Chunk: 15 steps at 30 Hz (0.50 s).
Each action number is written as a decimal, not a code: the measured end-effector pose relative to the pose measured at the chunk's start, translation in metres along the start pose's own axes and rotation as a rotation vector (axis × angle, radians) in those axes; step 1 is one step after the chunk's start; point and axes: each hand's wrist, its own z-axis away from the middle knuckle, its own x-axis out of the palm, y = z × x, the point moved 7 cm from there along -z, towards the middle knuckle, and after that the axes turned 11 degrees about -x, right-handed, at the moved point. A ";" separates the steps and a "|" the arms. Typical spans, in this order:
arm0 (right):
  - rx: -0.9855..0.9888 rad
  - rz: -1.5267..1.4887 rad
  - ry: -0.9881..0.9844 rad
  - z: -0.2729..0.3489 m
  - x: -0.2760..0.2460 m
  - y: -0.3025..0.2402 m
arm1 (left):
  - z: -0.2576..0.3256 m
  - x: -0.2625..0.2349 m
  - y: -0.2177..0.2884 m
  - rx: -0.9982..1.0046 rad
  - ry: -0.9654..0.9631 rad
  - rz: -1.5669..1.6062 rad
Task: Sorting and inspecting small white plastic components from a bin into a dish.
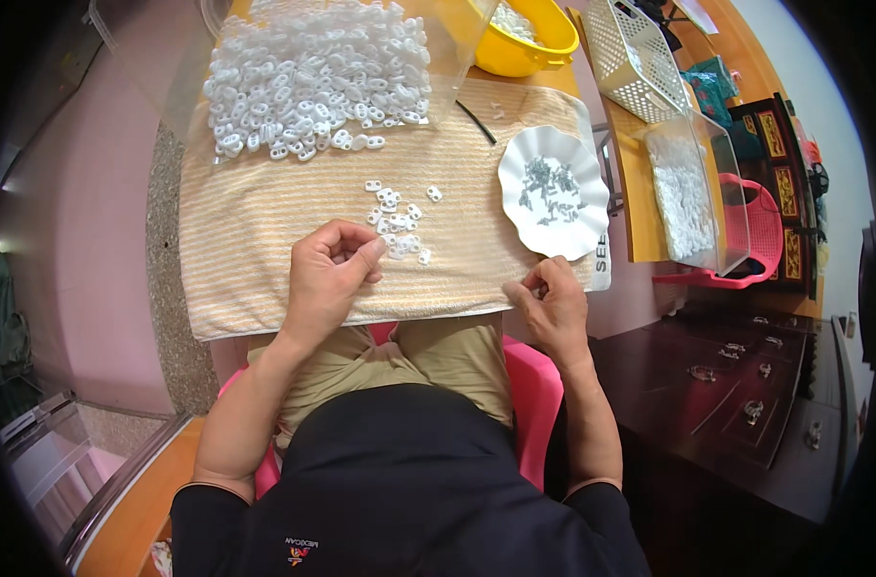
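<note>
Head view: the left hand, thumb and forefinger narrow, hovers beside the white two-holed pieces on the striped towel; the right hand, fingertips close, sits at the scalloped plate of grey bits. Gripping anything? Can't tell!

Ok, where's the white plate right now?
In the head view, the white plate sits near the right edge of the striped towel, between the right hand and the yellow basin.
</note>
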 end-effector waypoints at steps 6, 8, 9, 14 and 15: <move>-0.088 -0.006 -0.018 0.005 -0.001 0.002 | 0.000 -0.002 0.001 0.014 -0.018 0.045; -0.121 -0.131 0.060 0.012 -0.003 -0.004 | 0.001 0.002 0.000 -0.027 -0.090 0.018; -0.146 -0.199 0.044 0.011 0.005 -0.011 | 0.002 0.001 0.000 -0.024 -0.095 0.017; -0.379 -0.472 0.006 -0.019 0.026 -0.093 | 0.006 0.008 -0.001 -0.058 -0.143 0.123; -0.379 -0.540 -0.009 -0.024 0.032 -0.100 | 0.006 0.011 -0.002 -0.081 -0.185 0.175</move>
